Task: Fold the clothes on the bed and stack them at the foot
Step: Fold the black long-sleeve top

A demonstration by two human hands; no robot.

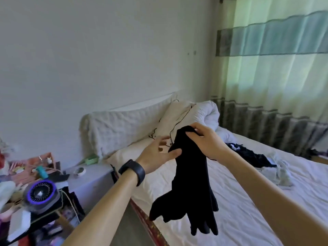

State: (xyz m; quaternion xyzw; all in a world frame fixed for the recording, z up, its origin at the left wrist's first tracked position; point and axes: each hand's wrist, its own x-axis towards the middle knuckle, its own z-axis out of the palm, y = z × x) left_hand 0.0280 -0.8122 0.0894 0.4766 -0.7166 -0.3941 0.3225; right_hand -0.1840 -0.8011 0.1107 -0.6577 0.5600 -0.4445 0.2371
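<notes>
Here, the person's right grip (205, 139) pinches the top end of a long black soft-fabric garment (191, 183), fingers curled over the bunched cloth, so that the garment hangs straight down in the air above the near edge of the white-sheeted bed (248, 210). Its lower end splits into several loose flaps that dangle free of the sheet. The left grip (156, 153) is released: its fingers are spread and slack, and only the thumb touches the garment's left edge just below the other grip. A black band (133, 171) circles the left wrist. Farther back on the bed, to the right of the arms, a crumpled dark navy garment (252, 157) lies unfolded, and just beside it, nearer the foot, sits a rumpled pale grey garment (282, 173). At the head of the bed a long white quilted cushion (120, 128) leans on the wall, and a rolled white duvet (205, 112) is heaped next to it, with a thin black cord (179, 121) trailing over the bedding between them. A grey bedside counter (88, 176) stands left of the bed, carrying a small white dish (79, 171) and a green object (91, 159). A round fan with a purple ring (41, 194) sits lower left among clutter. A pale green curtain (275, 68) covers the window on the right.
</notes>
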